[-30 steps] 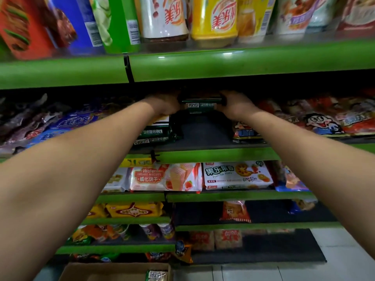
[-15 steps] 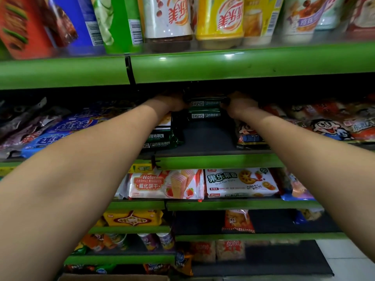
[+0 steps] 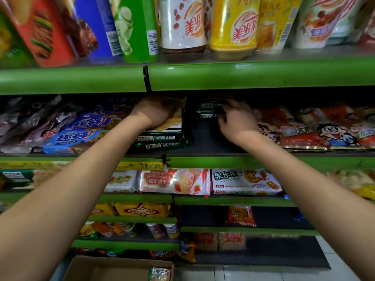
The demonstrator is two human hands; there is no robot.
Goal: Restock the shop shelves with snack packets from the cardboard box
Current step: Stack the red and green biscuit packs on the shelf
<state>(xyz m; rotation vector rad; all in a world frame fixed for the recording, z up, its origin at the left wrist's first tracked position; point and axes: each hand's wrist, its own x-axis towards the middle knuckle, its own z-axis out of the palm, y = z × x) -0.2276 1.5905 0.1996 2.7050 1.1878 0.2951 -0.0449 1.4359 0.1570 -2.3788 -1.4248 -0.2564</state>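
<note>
Two dark green snack packets [image 3: 207, 110] lie stacked deep on the dark shelf [image 3: 203, 142] under the green shelf edge. My right hand [image 3: 237, 120] has its fingers curled round their right ends. My left hand [image 3: 155, 112] rests on top of a nearer stack of green packets [image 3: 160, 140] just to the left, its fingertips lost in shadow. At the bottom of the view the open cardboard box [image 3: 113, 267] stands on the floor with one green packet [image 3: 160, 273] in it.
Blue biscuit packs [image 3: 81, 134] lie left of the stack and red cartoon packs [image 3: 324, 134] to the right. Bottles and tubes [image 3: 233, 27] fill the shelf above. Wafer and fruit-biscuit packs [image 3: 176, 182] sit on the shelf below. Grey floor tiles [image 3: 263, 273] lie right of the box.
My left hand has let go of the two packets and moved left onto the nearer stack. The packets now lie further back, with my right hand still at their end.
</note>
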